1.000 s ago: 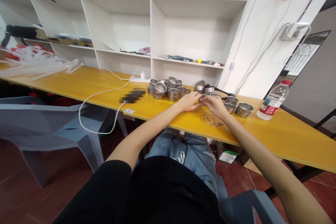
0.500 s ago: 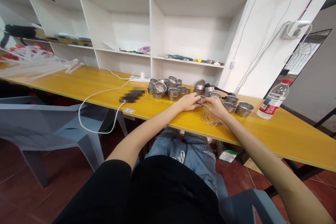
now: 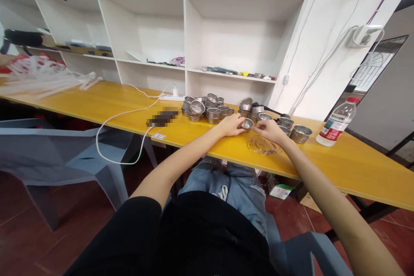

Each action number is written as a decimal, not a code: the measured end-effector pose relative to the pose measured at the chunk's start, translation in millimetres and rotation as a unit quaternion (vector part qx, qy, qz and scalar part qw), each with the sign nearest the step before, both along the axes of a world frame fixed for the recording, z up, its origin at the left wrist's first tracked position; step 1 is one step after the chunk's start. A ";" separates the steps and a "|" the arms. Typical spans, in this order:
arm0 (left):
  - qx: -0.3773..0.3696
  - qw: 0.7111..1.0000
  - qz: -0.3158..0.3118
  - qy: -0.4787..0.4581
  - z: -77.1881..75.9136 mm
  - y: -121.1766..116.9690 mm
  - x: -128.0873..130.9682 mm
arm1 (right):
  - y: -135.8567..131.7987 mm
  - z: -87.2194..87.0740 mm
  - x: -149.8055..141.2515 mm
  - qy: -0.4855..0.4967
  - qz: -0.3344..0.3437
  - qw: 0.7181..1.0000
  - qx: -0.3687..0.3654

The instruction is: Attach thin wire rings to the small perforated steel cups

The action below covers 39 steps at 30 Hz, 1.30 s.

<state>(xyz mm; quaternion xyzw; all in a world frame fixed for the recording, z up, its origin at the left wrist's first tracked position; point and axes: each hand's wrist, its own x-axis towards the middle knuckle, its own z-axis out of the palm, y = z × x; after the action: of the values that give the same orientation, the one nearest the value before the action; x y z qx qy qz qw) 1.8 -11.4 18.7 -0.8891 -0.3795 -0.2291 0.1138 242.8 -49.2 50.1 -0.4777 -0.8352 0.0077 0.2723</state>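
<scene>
My left hand (image 3: 232,125) is closed around the left side of a small perforated metal cup (image 3: 247,124), which is tilted so its open mouth faces me. Just to the right of that cup is my right hand (image 3: 269,131), apart from it, with thumb and fingers pinched together; whether something thin is between them is too small to tell. Below my right hand a loose bundle of thin wire rings (image 3: 262,146) lies on the yellow table (image 3: 207,142). More perforated cups (image 3: 301,134) stand to the right of my right hand.
Behind my left hand several perforated cups (image 3: 213,115) are piled up. A water bottle (image 3: 338,121) with a red cap stands at the right. Further left lie a white cable (image 3: 111,117), a blurred-out dark object (image 3: 162,118) and white tubes (image 3: 54,82). White shelves (image 3: 184,30) rise behind.
My right hand has moved off the cup to the right, leaving a gap. My left hand stays on the cup, which now shows more of its inside.
</scene>
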 end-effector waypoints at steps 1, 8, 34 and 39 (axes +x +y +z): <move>-0.002 1.000 0.002 0.000 0.2 -0.1 -0.2 | -0.8 -0.1 0.3 -0.008 -0.002 1.000 -0.020; -0.009 1.000 0.003 0.000 1.0 -0.4 -0.7 | -2.8 2.7 3.4 0.001 0.042 0.989 -0.145; -0.010 1.000 0.004 -0.003 -0.5 2.1 -0.8 | 12.5 -14.2 1.3 -0.026 0.087 0.983 -0.159; -0.011 1.000 0.008 -0.001 0.4 1.1 -0.6 | 15.8 -14.8 5.1 -0.038 0.051 0.988 -0.140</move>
<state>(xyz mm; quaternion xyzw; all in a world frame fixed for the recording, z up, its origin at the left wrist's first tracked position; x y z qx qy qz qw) 1.2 -10.3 19.2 -0.8868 -0.3896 -0.2252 0.1052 247.9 -33.4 35.3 -0.4674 -0.8592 0.1201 0.1700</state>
